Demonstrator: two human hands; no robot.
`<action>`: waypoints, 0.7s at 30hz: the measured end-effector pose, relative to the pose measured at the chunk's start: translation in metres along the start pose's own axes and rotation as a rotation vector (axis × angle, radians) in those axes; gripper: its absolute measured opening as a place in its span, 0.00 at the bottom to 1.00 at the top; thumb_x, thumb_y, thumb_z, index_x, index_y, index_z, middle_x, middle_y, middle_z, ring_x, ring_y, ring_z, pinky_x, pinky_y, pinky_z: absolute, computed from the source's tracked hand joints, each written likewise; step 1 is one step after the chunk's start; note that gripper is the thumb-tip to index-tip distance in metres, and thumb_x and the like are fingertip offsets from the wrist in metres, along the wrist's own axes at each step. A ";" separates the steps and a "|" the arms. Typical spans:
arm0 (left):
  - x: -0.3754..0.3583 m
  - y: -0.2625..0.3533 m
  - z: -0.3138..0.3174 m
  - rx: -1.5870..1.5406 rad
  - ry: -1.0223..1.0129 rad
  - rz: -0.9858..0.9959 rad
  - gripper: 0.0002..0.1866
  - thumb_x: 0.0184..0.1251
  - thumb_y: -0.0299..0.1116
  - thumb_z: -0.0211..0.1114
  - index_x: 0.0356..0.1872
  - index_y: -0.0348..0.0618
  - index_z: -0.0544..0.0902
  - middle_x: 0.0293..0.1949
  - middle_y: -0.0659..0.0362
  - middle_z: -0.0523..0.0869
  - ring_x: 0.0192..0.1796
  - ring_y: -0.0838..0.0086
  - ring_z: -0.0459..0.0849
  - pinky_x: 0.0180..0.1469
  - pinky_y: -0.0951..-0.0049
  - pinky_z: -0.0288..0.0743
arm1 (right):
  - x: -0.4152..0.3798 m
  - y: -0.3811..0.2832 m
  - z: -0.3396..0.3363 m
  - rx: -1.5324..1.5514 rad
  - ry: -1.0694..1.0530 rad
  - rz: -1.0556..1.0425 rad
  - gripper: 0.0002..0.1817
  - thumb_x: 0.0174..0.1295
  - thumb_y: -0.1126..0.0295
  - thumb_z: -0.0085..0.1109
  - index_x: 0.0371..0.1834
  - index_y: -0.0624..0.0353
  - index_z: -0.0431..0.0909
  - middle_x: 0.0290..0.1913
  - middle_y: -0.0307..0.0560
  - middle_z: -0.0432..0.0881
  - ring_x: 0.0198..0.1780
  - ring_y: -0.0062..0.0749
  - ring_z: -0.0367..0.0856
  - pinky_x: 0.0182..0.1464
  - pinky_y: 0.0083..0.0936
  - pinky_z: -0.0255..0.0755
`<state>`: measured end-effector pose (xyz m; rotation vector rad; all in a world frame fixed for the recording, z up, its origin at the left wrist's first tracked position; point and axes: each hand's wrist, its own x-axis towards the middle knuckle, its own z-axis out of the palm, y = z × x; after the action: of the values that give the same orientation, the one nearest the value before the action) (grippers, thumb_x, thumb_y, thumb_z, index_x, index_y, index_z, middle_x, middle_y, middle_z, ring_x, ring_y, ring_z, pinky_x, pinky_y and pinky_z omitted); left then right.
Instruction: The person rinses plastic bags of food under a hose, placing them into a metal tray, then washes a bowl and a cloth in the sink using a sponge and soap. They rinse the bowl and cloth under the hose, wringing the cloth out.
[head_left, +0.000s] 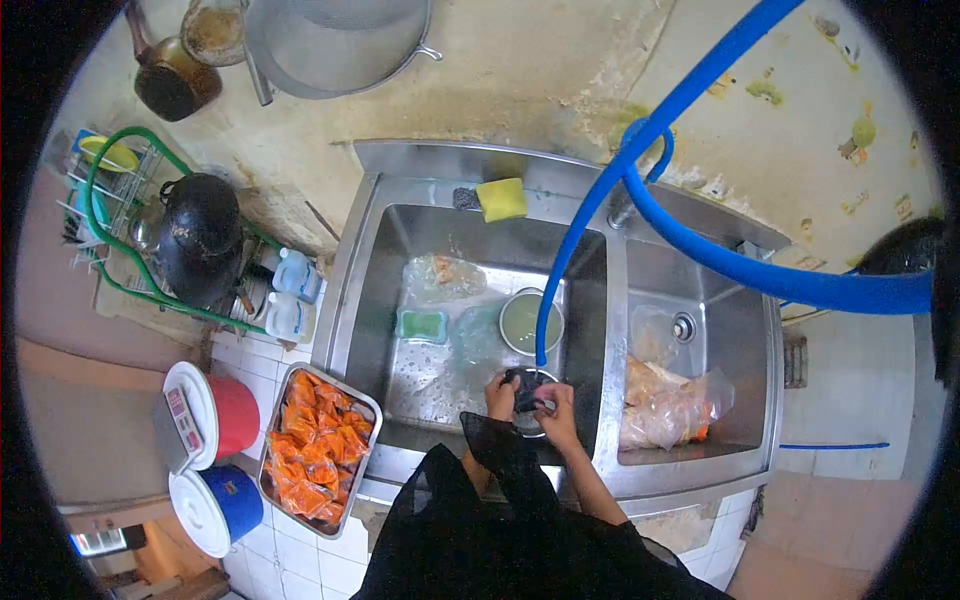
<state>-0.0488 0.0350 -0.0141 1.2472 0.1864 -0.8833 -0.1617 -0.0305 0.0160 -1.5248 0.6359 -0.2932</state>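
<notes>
My left hand and my right hand are close together over the near side of the left sink basin. Between them they grip a small dark, crumpled item, with a bit of pink beside my right fingers. Its kind is not clear. Under my hands is a round metal-rimmed bowl, partly hidden by them. The end of a blue hose hangs just above it. Behind the bowl stands a round pot of cloudy, greenish liquid.
A clear plastic bag and a green soap tub lie in the left basin. Plastic bags fill part of the right basin. Left of the sink is a tray of orange-filled packets. A yellow sponge sits on the back ledge.
</notes>
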 end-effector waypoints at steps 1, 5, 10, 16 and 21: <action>-0.013 0.017 0.012 0.109 0.084 0.066 0.06 0.54 0.23 0.58 0.34 0.35 0.80 0.29 0.61 0.80 0.33 0.77 0.77 0.36 0.76 0.71 | -0.002 -0.004 0.002 -0.222 0.168 -0.071 0.33 0.33 0.77 0.69 0.50 0.56 0.71 0.51 0.48 0.64 0.57 0.40 0.63 0.59 0.29 0.58; 0.003 -0.014 0.013 -0.014 -0.118 -0.040 0.09 0.57 0.29 0.57 0.36 0.35 0.78 0.33 0.61 0.79 0.36 0.77 0.76 0.40 0.76 0.70 | 0.025 0.039 0.011 -0.340 0.288 -0.202 0.37 0.32 0.77 0.65 0.54 0.59 0.67 0.52 0.51 0.70 0.55 0.46 0.68 0.60 0.33 0.57; 0.015 -0.002 0.007 -0.402 0.044 -0.113 0.12 0.58 0.36 0.59 0.38 0.41 0.71 0.32 0.60 0.75 0.37 0.76 0.76 0.40 0.74 0.71 | 0.053 0.050 -0.003 -0.477 0.213 -0.040 0.28 0.36 0.80 0.55 0.50 0.64 0.71 0.48 0.58 0.76 0.51 0.48 0.74 0.52 0.31 0.68; 0.081 -0.083 -0.046 -0.397 -0.146 -0.415 0.28 0.47 0.34 0.69 0.47 0.42 0.64 0.45 0.58 0.71 0.43 0.71 0.75 0.37 0.72 0.75 | 0.051 0.006 -0.015 -0.754 -0.128 -0.266 0.26 0.33 0.76 0.58 0.43 0.65 0.70 0.39 0.60 0.76 0.48 0.55 0.72 0.50 0.38 0.68; 0.031 -0.075 -0.039 0.049 -0.529 0.104 0.39 0.43 0.35 0.70 0.59 0.43 0.60 0.51 0.56 0.70 0.53 0.67 0.71 0.51 0.68 0.69 | 0.039 -0.069 -0.009 -0.637 -0.448 -0.299 0.36 0.36 0.73 0.62 0.55 0.64 0.63 0.53 0.61 0.70 0.57 0.52 0.67 0.59 0.38 0.60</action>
<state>-0.0656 0.0514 -0.1014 1.0180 -0.3207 -1.0984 -0.1213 -0.0633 0.0764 -2.2163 0.1350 0.0455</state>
